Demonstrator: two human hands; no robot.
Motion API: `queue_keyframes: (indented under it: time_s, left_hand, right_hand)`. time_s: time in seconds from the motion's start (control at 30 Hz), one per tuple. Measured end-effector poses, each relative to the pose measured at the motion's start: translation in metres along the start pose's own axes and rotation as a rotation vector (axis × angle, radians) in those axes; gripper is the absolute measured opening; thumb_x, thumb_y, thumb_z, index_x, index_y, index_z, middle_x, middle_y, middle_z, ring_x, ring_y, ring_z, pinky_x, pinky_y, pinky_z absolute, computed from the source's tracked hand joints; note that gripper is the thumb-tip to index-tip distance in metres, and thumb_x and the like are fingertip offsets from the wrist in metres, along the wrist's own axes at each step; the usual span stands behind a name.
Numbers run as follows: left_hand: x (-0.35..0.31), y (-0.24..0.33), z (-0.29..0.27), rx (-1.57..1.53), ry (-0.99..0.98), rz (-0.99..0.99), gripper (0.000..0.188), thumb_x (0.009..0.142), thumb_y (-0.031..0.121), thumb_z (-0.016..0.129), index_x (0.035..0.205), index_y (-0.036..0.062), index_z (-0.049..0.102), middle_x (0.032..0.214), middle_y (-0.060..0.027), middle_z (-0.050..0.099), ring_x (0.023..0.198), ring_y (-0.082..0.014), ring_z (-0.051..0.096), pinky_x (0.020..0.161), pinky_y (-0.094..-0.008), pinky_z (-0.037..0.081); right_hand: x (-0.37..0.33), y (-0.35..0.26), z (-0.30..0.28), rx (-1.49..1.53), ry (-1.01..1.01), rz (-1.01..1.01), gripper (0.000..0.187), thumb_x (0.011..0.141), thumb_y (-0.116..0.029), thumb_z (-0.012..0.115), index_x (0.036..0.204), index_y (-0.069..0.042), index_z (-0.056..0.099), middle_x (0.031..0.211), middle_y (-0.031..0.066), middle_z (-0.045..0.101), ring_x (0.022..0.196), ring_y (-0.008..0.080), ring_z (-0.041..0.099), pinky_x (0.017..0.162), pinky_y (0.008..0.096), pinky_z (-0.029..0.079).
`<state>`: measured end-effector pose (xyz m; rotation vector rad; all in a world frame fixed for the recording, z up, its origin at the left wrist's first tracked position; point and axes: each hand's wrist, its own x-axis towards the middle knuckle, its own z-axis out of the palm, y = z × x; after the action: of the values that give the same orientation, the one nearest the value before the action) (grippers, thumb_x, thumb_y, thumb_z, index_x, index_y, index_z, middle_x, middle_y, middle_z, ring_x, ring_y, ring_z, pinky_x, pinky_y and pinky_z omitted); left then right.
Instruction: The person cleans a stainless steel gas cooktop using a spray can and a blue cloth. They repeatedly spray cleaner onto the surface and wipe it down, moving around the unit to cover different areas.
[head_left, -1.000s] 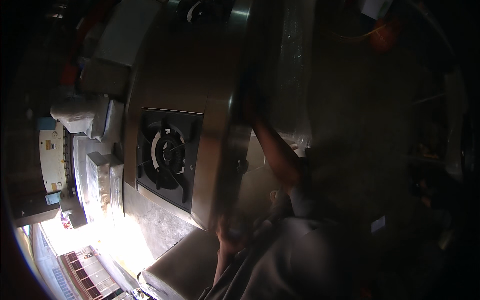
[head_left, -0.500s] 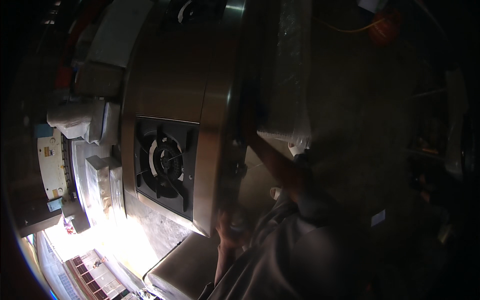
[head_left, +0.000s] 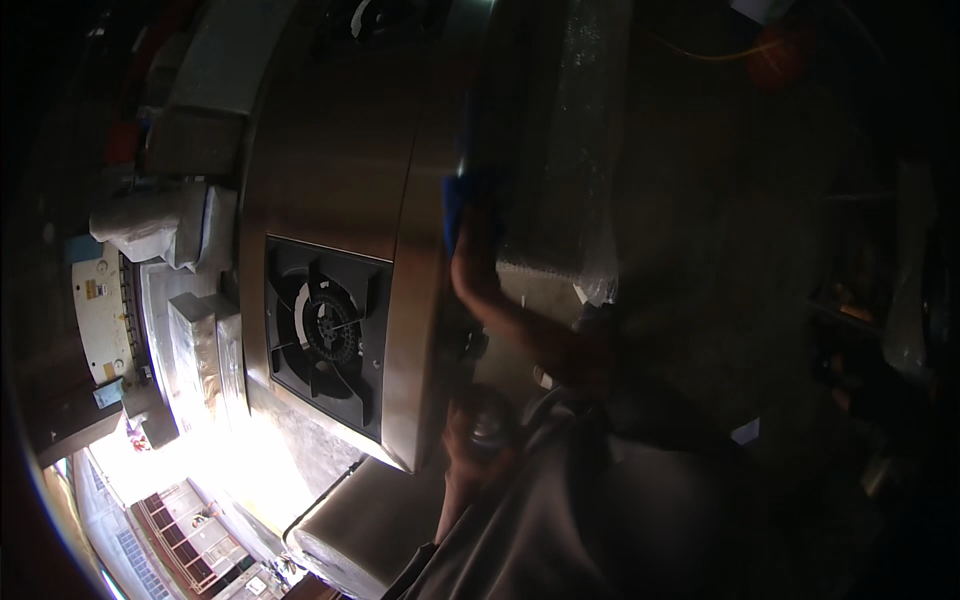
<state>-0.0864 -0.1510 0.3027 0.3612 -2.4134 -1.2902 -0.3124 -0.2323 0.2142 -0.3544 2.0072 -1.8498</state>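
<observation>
A steel gas stove (head_left: 330, 150) fills the left middle, with a burner under a black grate (head_left: 325, 330). My right hand (head_left: 476, 232) presses a blue cloth (head_left: 456, 205) on the stove's front edge. Its fingers are partly hidden by the cloth and the dark. Lower down, close to the stove's near corner, my left hand (head_left: 460, 435) is closed around a round, shiny thing (head_left: 487, 430) like a bottle or can; shadow hides its exact kind. A dark control knob (head_left: 474, 346) sticks out of the front panel between my hands.
A second burner (head_left: 375, 18) lies at the far end. Plastic-wrapped goods (head_left: 150, 230) and boxes (head_left: 215, 60) stand behind the stove. A steel cylinder-like unit (head_left: 370, 520) is beside its near corner. Bubble-wrapped material (head_left: 590, 130) lies right of it; an orange round object (head_left: 778, 60) sits farther off.
My right hand has come out of the shadow by the front panel, leftward onto the stove's edge, and the blue cloth now shows. The shiny thing in my left hand shows more clearly.
</observation>
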Motion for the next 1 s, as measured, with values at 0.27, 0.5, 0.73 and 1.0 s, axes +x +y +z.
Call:
queue_keyframes:
  time_s: [0.27,0.5,0.73,1.0]
  left_hand:
    - [0.031,0.007,0.019,-0.109,0.033,0.067,0.100,0.079,0.017,0.087,0.158,0.0179,0.025,0.129,-0.0264,0.055,0.097,-0.0323,0.069,0.077,-0.0443,0.060]
    - [0.045,-0.016,0.033,-0.171,0.153,0.087,0.098,0.080,0.022,0.088,0.156,0.0154,0.028,0.130,-0.0254,0.057,0.098,-0.0336,0.069,0.079,-0.0439,0.059]
    - [0.089,-0.032,0.043,-0.107,0.124,0.172,0.079,0.071,0.020,0.085,0.141,0.0057,0.051,0.120,-0.0250,0.066,0.101,-0.0395,0.070,0.086,-0.0482,0.058]
    - [0.227,-0.010,0.093,0.037,0.205,0.066,0.081,0.077,0.027,0.085,0.143,-0.0002,0.046,0.114,-0.0208,0.066,0.097,-0.0321,0.069,0.083,-0.0423,0.056]
  right_hand:
    - [0.166,-0.006,-0.005,0.237,0.268,-0.004,0.087,0.104,-0.060,0.051,0.163,-0.001,0.028,0.167,0.0264,0.030,0.157,0.0391,0.025,0.129,0.0446,0.019]
    - [0.204,-0.020,-0.061,0.273,0.094,0.083,0.079,0.105,-0.057,0.045,0.159,-0.001,0.035,0.161,0.0225,0.042,0.149,0.0349,0.040,0.123,0.0432,0.032]
    - [0.157,0.021,-0.032,0.150,0.142,-0.053,0.066,0.104,-0.043,0.046,0.151,0.004,0.041,0.155,0.0223,0.048,0.142,0.0330,0.046,0.118,0.0421,0.037]
    - [0.269,0.109,-0.050,-0.096,0.121,-0.037,0.052,0.104,-0.026,0.047,0.143,0.009,0.048,0.148,0.0219,0.054,0.134,0.0309,0.054,0.112,0.0407,0.044]
